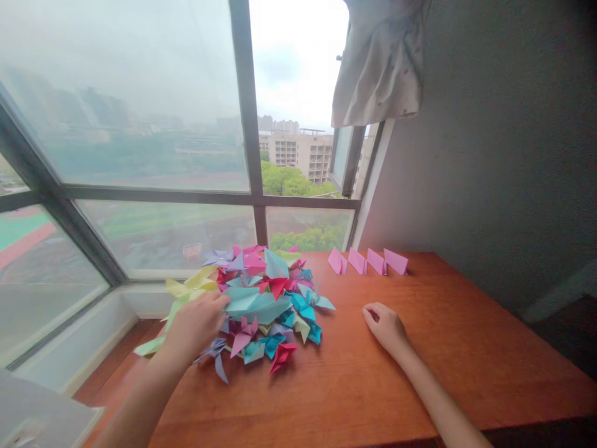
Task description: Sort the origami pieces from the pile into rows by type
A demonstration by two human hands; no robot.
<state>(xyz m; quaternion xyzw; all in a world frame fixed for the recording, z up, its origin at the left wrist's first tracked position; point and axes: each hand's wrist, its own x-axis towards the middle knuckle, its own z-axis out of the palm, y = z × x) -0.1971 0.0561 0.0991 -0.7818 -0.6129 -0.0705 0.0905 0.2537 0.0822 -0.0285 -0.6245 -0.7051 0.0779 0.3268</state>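
My left hand [201,320] reaches over the left side of a heap of folded paper pieces. Its fingers are closed at the near end of a large light blue folded paper piece [261,308]; the fingertips are partly hidden. Around it lie a dusky pink paper flower [243,333], a red folded piece [283,357], a lavender one [215,356] and teal ones [303,306]. Yellow-green folded paper [198,280] shows beyond the hand. Curled into a loose fist, my right hand [386,326] rests on the table to the right of the heap, with nothing visible in it.
Several pink folded papers [358,262] stand in a row at the table's back edge. The wooden table [354,392] meets a window frame [259,199] behind and a grey wall [466,155] at right. A curtain [380,62] hangs above the partly opened window.
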